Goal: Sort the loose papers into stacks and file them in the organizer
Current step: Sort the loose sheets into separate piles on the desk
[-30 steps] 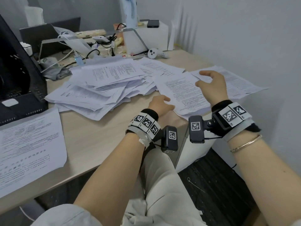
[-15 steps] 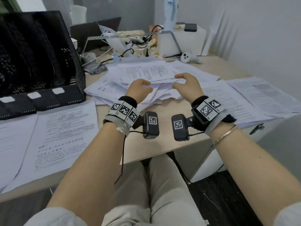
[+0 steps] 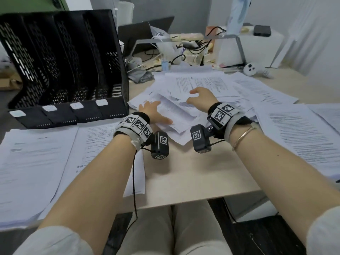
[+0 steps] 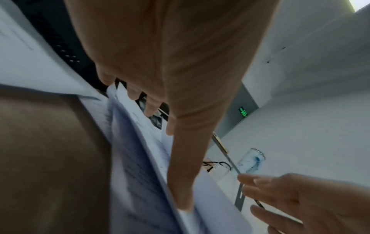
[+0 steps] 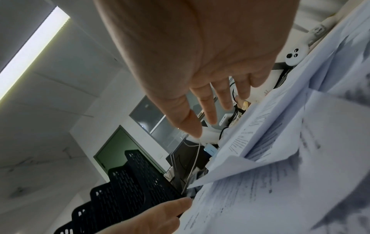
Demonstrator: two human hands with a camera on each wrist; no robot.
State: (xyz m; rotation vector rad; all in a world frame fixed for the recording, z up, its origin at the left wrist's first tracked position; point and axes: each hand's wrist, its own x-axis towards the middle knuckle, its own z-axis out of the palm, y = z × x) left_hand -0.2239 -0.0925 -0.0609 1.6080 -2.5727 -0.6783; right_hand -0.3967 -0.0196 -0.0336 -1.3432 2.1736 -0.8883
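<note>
The heap of loose papers lies in the middle of the desk, toward its far edge, the printed sheets overlapping at many angles. The left hand lies flat on the heap's near left side, fingers straight and spread, the thumb stretched along a sheet edge; the left wrist view shows the fingertips pressing down on paper. The right hand is over the middle of the heap with its fingers relaxed and loosely spread, holding nothing that can be seen; in the right wrist view its fingers hang just above the top sheets, and whether they touch the paper cannot be told.

The black mesh organizer stands at the far left of the desk, just left of the heap, with four upright slots and a white label on the front of each. In front of it, at the near left corner, two flat stacks of sheets lie side by side. Another spread of printed pages covers the right edge of the desk.

Behind the heap, along the far edge, are tangled cables, a laptop, a white box and a white controller.
</note>
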